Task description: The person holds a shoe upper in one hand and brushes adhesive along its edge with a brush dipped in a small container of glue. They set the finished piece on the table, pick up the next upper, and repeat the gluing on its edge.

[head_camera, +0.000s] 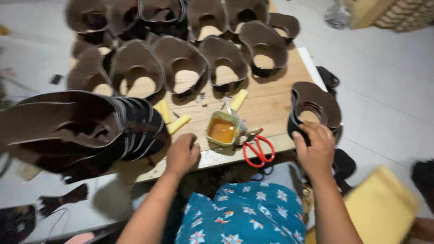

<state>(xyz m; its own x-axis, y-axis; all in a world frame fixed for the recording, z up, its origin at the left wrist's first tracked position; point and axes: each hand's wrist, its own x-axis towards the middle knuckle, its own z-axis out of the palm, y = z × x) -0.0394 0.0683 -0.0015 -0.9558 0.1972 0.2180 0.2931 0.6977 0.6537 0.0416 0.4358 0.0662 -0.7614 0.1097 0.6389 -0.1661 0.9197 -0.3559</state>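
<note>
The left hand (181,155) rests at the lower centre of the frame on the near edge of the light wooden tabletop (271,101). Its fingers are curled into a loose fist, knuckles up; whether it holds anything cannot be determined. It lies just beside a fanned stack of dark brown curved leather pieces with pale edges (86,129), which fills the left of the frame.

The right hand (316,147) is at the lower right. Its fingers are bent over the near rim of a dark brown looped leather shoe upper (314,101), which stands at the right edge of the tabletop. The hand is partly closed and touches this upper at its lower edge.

Between the two hands, near the front edge of the tabletop, stands a small square yellow-green container of orange liquid (222,129). A pair of red-handled scissors (258,149) lies just beside it to the right.

Two pale yellow stick-shaped pieces (178,124) lie left of the container, and a third lies above it.

Rows of dark brown looped leather uppers (181,63) stand across the upper part of the frame. A blurred yellow flat object (382,208) appears at the lower right.
</note>
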